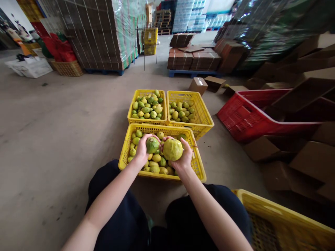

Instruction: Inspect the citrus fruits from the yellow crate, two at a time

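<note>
Over the near yellow crate [127, 150], my left hand [143, 148] is closed round a green lemon [152, 144], its stem end towards me. My right hand [185, 155] cups a larger, bumpy yellow lemon [173, 149] from below and the side. Both hands are close together, the two fruits a small gap apart. Beneath them, the near crate holds many green and yellow lemons [156, 158]. Parts of that fruit are hidden behind my hands.
Beyond stand two yellow crates of lemons, the left crate [128, 113] fuller than the right crate [205, 113]. To the right are a red crate [239, 113] and piled cardboard boxes [311, 160]. Another yellow crate [288, 216] sits by my right knee. Flattened cardboard [193, 59] lies on a blue pallet.
</note>
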`<state>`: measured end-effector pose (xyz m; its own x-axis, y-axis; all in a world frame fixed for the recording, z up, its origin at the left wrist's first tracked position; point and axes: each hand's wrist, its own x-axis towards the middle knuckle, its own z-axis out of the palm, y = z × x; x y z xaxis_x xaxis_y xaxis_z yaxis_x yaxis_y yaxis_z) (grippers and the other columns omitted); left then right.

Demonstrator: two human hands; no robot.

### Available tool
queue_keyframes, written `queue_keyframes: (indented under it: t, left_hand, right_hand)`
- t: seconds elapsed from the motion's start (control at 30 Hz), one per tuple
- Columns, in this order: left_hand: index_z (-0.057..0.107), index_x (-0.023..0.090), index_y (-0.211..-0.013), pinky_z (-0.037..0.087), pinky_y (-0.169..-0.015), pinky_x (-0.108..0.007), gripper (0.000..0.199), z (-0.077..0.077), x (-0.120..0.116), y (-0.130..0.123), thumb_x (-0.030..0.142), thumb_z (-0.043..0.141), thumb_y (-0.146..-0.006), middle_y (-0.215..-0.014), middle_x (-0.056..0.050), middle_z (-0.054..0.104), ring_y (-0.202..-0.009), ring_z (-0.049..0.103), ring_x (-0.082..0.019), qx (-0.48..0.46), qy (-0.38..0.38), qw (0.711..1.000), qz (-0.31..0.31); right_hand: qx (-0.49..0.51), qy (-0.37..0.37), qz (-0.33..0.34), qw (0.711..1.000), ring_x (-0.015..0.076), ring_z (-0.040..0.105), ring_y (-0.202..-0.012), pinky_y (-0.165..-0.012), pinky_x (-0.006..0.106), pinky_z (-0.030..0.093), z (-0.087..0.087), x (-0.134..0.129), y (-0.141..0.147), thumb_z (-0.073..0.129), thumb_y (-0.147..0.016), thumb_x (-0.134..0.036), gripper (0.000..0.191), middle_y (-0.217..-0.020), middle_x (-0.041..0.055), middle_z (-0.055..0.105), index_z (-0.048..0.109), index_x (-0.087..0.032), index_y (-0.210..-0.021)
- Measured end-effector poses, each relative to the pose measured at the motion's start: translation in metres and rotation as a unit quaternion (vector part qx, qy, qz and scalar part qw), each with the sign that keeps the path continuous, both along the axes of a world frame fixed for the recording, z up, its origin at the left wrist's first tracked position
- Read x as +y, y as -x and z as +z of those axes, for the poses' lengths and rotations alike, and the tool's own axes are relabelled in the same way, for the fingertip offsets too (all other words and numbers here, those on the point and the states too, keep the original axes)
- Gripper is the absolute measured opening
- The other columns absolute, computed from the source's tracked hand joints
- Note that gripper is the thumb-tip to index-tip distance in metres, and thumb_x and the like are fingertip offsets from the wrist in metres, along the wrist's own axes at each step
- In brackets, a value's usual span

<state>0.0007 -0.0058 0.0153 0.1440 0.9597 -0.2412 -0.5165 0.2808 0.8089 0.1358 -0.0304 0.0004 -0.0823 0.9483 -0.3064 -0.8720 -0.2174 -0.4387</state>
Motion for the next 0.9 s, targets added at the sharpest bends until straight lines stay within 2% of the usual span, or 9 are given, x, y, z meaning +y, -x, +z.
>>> queue_keyframes:
  t: [0.17, 0.33, 0.43, 0.5, 0.6, 0.67, 0.77, 0.83, 0.9]
  left_hand:
    - [0.067, 0.017, -0.058, 0.049, -0.067, -0.025, 0.028, -0.008, -0.004, -0.008, 0.033, 0.053, -0.075, -0.064, -0.003, 0.069, -0.066, 0.064, -0.016, 0.106, -0.139, 0.981, 0.084]
    - [0.068, 0.019, -0.059, 0.048, -0.071, -0.026, 0.029, -0.011, -0.007, -0.011, 0.029, 0.05, -0.079, -0.067, -0.002, 0.07, -0.07, 0.065, -0.017, 0.15, -0.203, 0.957, 0.141]
    - [0.067, 0.019, -0.057, 0.049, -0.071, -0.027, 0.03, -0.011, -0.007, -0.011, 0.029, 0.048, -0.079, -0.065, -0.002, 0.069, -0.069, 0.065, -0.018, 0.155, -0.208, 0.955, 0.145]
    - [0.066, 0.019, -0.056, 0.049, -0.071, -0.027, 0.029, -0.011, -0.004, -0.011, 0.029, 0.05, -0.078, -0.064, -0.002, 0.068, -0.068, 0.065, -0.017, 0.147, -0.202, 0.958, 0.143]
    - [0.063, 0.018, -0.056, 0.051, -0.068, -0.026, 0.026, -0.012, 0.005, -0.009, 0.029, 0.05, -0.076, -0.06, -0.003, 0.065, -0.069, 0.066, -0.018, 0.072, -0.122, 0.983, 0.115]
    - [0.061, 0.018, -0.06, 0.053, -0.065, -0.027, 0.026, -0.017, 0.012, -0.007, 0.029, 0.047, -0.078, -0.059, -0.004, 0.063, -0.069, 0.067, -0.019, -0.015, 0.008, 0.997, 0.075]
    - [0.058, 0.019, -0.069, 0.056, -0.063, -0.03, 0.023, -0.033, 0.016, -0.005, 0.031, 0.043, -0.082, -0.061, -0.004, 0.063, -0.069, 0.067, -0.019, -0.093, 0.198, 0.974, 0.057]
    - [0.057, 0.02, -0.072, 0.057, -0.065, -0.032, 0.023, -0.05, 0.015, -0.004, 0.033, 0.042, -0.085, -0.063, -0.005, 0.063, -0.069, 0.067, -0.02, -0.081, 0.243, 0.965, 0.059]
    - [0.056, 0.02, -0.074, 0.057, -0.066, -0.036, 0.028, -0.067, 0.012, -0.004, 0.039, 0.04, -0.087, -0.064, -0.006, 0.062, -0.073, 0.067, -0.023, -0.029, 0.244, 0.969, 0.014]
  right_hand:
    - [-0.104, -0.046, -0.092, 0.989, 0.0223, 0.069, -0.072, -0.071, 0.034, 0.057, 0.001, -0.002, 0.008, 0.062, -0.071, -0.038, 0.026, -0.076, 0.0065, 0.073, 0.071, -0.015, -0.078]
    - [-0.212, -0.114, -0.159, 0.957, 0.0207, 0.068, -0.073, -0.073, 0.031, 0.054, 0.001, -0.006, 0.018, 0.064, -0.07, -0.039, 0.025, -0.075, 0.0041, 0.073, 0.073, -0.015, -0.071]
    - [-0.202, -0.093, -0.164, 0.961, 0.0195, 0.068, -0.071, -0.072, 0.03, 0.054, 0.001, -0.002, 0.021, 0.064, -0.07, -0.038, 0.024, -0.072, 0.003, 0.072, 0.072, -0.016, -0.069]
    - [-0.163, -0.049, -0.163, 0.972, 0.0193, 0.068, -0.071, -0.072, 0.03, 0.055, 0.002, 0.002, 0.021, 0.064, -0.07, -0.035, 0.02, -0.068, 0.0019, 0.072, 0.071, -0.016, -0.069]
    - [-0.056, 0.051, -0.115, 0.99, 0.0205, 0.069, -0.069, -0.07, 0.032, 0.057, 0.003, 0.009, 0.019, 0.059, -0.075, -0.033, 0.019, -0.064, 0.0026, 0.07, 0.069, -0.017, -0.072]
    - [0.013, 0.112, -0.063, 0.992, 0.0218, 0.069, -0.071, -0.068, 0.035, 0.058, 0.005, 0.012, 0.015, 0.053, -0.082, -0.035, 0.023, -0.065, 0.0044, 0.07, 0.067, -0.017, -0.076]
    - [0.056, 0.144, -0.036, 0.987, 0.0231, 0.07, -0.073, -0.064, 0.037, 0.059, 0.007, 0.015, 0.009, 0.045, -0.089, -0.042, 0.032, -0.069, 0.0059, 0.071, 0.065, -0.018, -0.086]
    - [0.059, 0.132, -0.03, 0.989, 0.0231, 0.069, -0.074, -0.06, 0.036, 0.058, 0.009, 0.015, 0.004, 0.046, -0.089, -0.047, 0.034, -0.073, 0.0069, 0.071, 0.064, -0.018, -0.089]
    - [0.063, 0.128, -0.014, 0.99, 0.0215, 0.068, -0.071, -0.055, 0.031, 0.057, 0.012, 0.016, -0.003, 0.051, -0.088, -0.046, 0.032, -0.075, 0.0073, 0.072, 0.064, -0.018, -0.09]
